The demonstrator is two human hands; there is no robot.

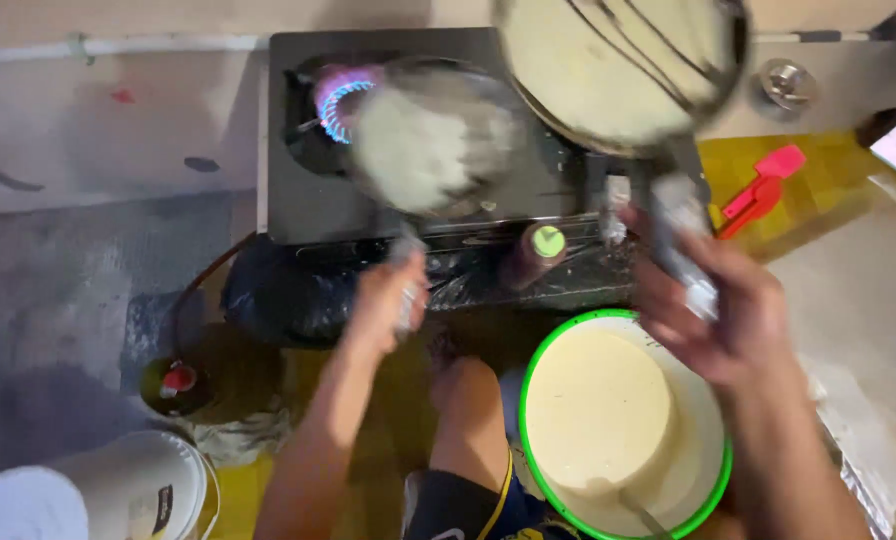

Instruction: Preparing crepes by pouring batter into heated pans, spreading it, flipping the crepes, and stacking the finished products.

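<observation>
Head view: both pans motion-blurred, left hand (388, 300) and right hand (713, 310) fingers wrapped round half-hidden pan handles.

There is a single view, from a camera on the person's head, looking almost straight down and close over the work. The stove (298, 150) lies at the far edge, the person's knee (468, 400) and the green-rimmed bowl (725, 470) at the near edge. The left hand (388, 300) and right hand (718, 310) reach away from the camera. Fast motion blurs both pans. No second view shares the scene.
</observation>
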